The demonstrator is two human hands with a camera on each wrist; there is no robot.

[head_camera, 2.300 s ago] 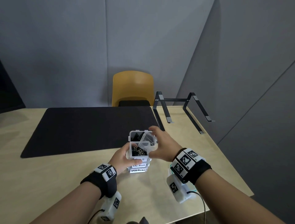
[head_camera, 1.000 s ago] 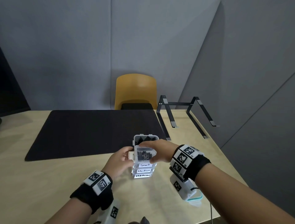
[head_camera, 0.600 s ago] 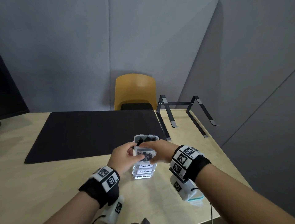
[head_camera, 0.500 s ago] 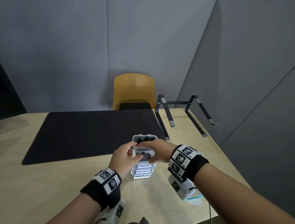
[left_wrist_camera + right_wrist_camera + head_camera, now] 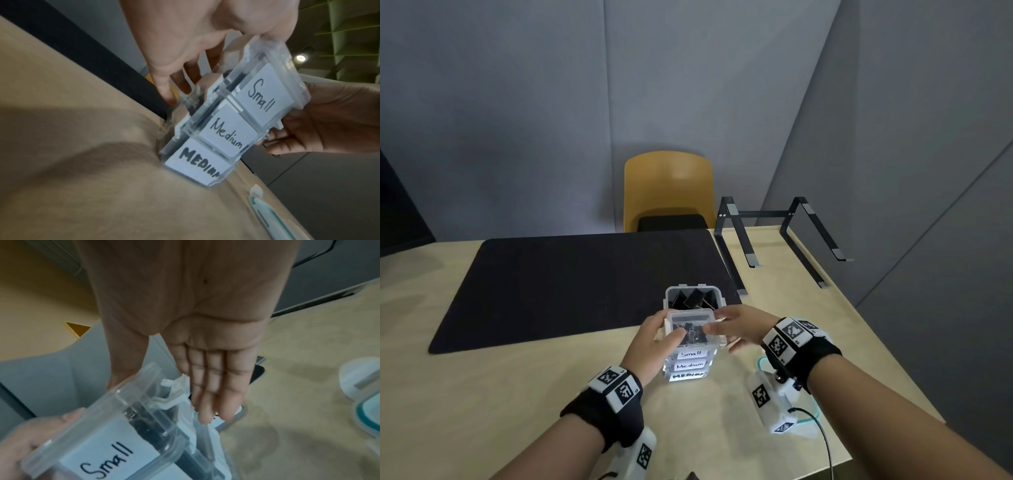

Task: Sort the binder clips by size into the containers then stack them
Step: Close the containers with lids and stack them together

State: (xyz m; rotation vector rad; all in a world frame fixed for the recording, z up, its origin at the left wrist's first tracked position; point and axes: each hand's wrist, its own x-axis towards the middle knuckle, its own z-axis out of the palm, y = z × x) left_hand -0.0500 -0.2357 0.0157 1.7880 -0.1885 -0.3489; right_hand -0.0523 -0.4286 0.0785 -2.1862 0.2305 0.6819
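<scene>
Head view: a three-tier stack of containers [image 5: 688, 356] stood on the table [image 5: 482, 394], just in front of an open container [image 5: 693, 298] of large binder clips [image 5: 690, 297]. The left hand [image 5: 654, 346] gripped the top "Small" container [image 5: 690, 330] with curled fingers and thumb; the right hand [image 5: 739, 329] lay against the stack's right side with straight fingers. The likely hazard was toppling: uneven pressure on an unseated lid could tip the narrow stack.

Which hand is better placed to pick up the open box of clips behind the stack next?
Right. The right hand is open beside the stack, close to the open box; the left hand grips the stack.
</scene>
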